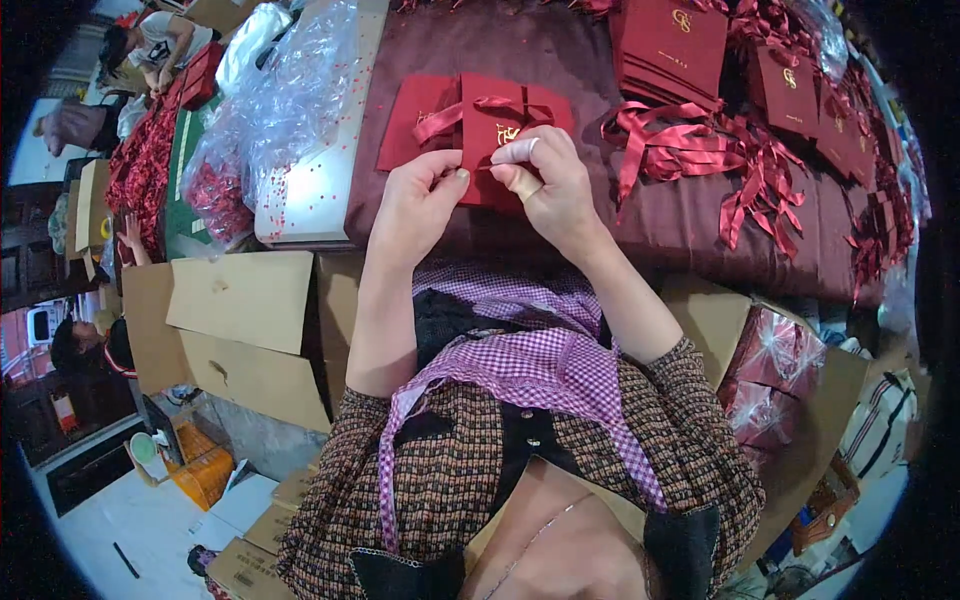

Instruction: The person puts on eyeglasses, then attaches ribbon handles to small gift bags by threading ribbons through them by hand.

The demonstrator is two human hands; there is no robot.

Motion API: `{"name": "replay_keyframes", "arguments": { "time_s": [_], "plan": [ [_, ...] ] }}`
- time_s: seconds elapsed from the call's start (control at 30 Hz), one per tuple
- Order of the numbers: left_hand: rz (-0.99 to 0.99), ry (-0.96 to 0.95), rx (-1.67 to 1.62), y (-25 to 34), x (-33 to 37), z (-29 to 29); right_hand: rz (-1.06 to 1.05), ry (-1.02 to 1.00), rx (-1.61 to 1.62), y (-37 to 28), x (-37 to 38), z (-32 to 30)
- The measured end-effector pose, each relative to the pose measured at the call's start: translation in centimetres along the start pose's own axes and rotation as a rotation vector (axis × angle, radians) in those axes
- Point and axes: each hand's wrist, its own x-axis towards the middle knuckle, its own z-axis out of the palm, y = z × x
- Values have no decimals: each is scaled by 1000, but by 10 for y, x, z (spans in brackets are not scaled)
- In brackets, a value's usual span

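A dark red paper gift bag [479, 128] with gold print lies in front of me on the maroon cloth, overlapping more red bags [402, 125]. A shiny red ribbon [437, 124] crosses its upper part. My left hand [412, 205] is closed in a pinch, thumb and forefinger at the bag's lower left edge. Just to the right, my right hand [553, 190] pinches over the bag's front, with pale wrapping on its finger and thumb. What its fingertips hold is too small to make out.
Stacked red bags [668, 50] and a heap of red ribbons [690, 145] lie to the right on the maroon cloth [570, 40]. Clear plastic wrap [295, 110] covers the left side. Open cardboard boxes [240, 300] stand below the edge. Other people [170, 45] are at far left.
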Motion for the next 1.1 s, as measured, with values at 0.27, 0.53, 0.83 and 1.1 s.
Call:
{"name": "replay_keyframes", "arguments": {
  "time_s": [0.27, 0.53, 0.83, 1.1],
  "plan": [
    [64, 61, 151, 4, -3, 5, -15, 23, -112, -6, -1, 5],
    [111, 84, 156, 6, -2, 10, -47, 38, -156, -12, -2, 5],
    [340, 214, 427, 1, -4, 24, -176, 40, -352, -20, -3, 5],
    [409, 232, 430, 9, -11, 33, -2, 66, -51, -16, -5, 4]
  ]
}}
